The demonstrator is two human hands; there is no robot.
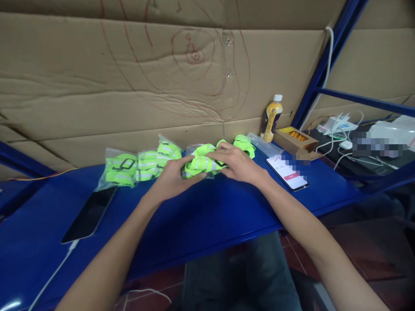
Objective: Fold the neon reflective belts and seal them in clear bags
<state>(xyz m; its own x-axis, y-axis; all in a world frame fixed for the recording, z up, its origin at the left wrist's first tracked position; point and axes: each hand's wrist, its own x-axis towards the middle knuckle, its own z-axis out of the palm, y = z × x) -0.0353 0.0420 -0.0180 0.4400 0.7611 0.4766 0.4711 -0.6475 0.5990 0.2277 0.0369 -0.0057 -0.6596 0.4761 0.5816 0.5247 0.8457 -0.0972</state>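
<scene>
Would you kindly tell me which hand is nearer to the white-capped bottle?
The right hand. It holds the bright green bundle, to the left of the bottle and closer to the camera. The left hand holds the bundle's other side, farther left.

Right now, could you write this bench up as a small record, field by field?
Left grip: around the left end of a green bundle
Right grip: on the bundle's right end
Left side: bagged bundles, dark phone
Right side: lit phone, bottle, open box
Surface: blue table
Backdrop: cardboard with red curved lines
</scene>
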